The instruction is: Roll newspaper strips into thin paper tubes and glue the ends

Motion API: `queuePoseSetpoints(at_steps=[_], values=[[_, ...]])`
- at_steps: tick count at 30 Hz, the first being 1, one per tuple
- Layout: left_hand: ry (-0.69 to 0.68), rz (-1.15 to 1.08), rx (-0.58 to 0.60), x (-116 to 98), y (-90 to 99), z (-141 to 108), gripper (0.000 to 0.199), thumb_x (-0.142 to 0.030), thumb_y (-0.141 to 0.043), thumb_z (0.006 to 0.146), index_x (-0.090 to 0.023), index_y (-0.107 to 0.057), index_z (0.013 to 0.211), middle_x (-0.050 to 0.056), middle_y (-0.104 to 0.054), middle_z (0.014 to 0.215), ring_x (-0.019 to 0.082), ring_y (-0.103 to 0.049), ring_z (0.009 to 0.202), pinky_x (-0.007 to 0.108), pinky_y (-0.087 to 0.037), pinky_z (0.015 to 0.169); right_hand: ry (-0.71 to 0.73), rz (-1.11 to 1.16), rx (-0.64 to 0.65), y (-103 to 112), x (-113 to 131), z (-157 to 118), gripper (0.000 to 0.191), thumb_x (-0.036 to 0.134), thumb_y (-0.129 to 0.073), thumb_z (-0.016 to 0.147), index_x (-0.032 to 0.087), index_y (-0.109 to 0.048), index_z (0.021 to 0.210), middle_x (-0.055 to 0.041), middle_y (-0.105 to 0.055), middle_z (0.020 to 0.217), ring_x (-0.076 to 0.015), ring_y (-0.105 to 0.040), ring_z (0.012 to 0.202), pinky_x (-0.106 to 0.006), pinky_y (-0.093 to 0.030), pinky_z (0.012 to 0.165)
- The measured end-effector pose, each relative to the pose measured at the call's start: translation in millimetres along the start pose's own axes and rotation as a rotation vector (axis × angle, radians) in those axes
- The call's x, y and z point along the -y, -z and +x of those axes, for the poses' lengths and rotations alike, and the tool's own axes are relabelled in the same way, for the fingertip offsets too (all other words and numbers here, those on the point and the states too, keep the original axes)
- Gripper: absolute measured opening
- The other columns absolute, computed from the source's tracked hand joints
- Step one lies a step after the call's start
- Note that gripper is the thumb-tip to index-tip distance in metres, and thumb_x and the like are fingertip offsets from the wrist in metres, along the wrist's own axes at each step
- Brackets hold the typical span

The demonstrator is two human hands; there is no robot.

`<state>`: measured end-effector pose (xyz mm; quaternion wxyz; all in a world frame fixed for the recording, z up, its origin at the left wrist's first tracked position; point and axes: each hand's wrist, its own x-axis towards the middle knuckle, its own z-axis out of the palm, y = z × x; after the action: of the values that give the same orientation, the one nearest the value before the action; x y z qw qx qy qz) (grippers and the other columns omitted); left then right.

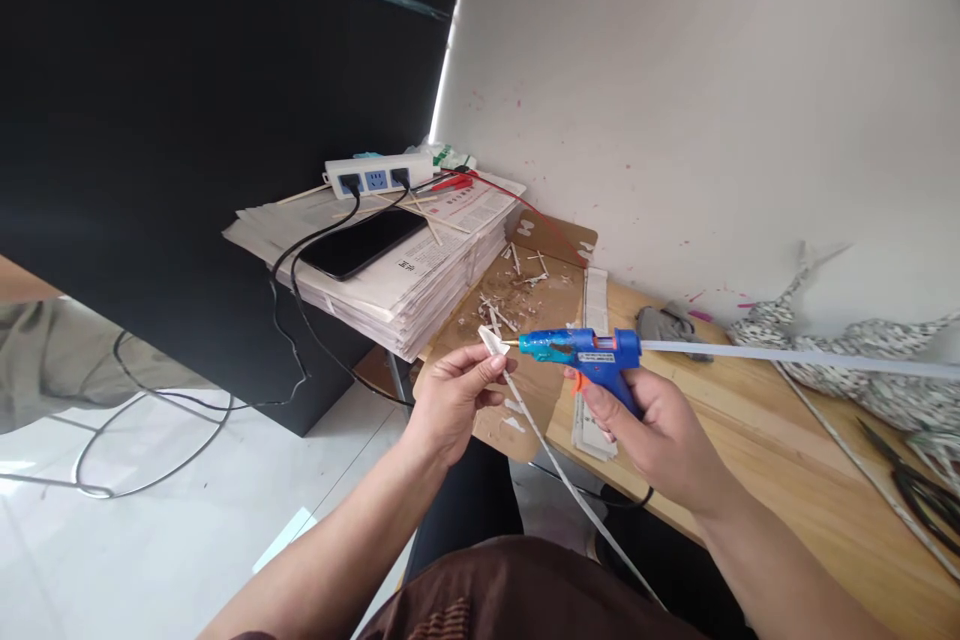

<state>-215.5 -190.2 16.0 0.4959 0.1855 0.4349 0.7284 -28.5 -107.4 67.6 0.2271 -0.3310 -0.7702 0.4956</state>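
1. On the left, a pile of newspapers (405, 310) is topped by a power strip (379, 175), with two plugs seated in it, a phone (364, 243) and some thin sticks (439, 215).
2. Beside the pile, cardboard (559, 310) is littered with pale scraps (525, 282), so some cutting or trimming appears to have been done.
3. Above the cardboard, a paper strip (551, 450) is pinched near its upper end between the thumb and fingers of the left hand (450, 395), which is closed narrow. A pointed white tip (491, 339) is seen there; the long tail is left loose, slanting down towards the lap.
4. Just right of the tip, the nozzle of the glue gun (577, 350) is held close to it. The grip is wrapped by the right hand (660, 420), and a glue stick (750, 351) juts from the back. Whether glue has been laid cannot be told.
5. On the desk (690, 450), flat paper lengths (596, 295) are seen behind and below the gun, with a grey cloth (664, 325) further right.
6. At the far right, patterned figures (862, 360) look well formed, whereas the strip in hand is judged to be at an early stage. Scissors (919, 490) are laid near them.
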Motion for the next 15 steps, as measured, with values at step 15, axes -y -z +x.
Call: queuePoseSetpoints(at_steps=[15], values=[[-0.003, -0.009, 0.021, -0.1, 0.6, -0.8, 0.019, -0.028, -0.075, 0.068, -0.015, -0.069, 0.082, 0.005, -0.068, 0.080, 0.009, -0.057, 0.066, 0.017, -0.047, 0.055, 0.155, -0.410, -0.094, -5.0, 9.7, -6.4, 0.025, 0.039, -0.051, 0.087, 0.019, -0.060, 0.098, 0.0006, -0.054, 0.062, -0.0126, -0.045, 0.054, -0.024, -0.038, 0.052]])
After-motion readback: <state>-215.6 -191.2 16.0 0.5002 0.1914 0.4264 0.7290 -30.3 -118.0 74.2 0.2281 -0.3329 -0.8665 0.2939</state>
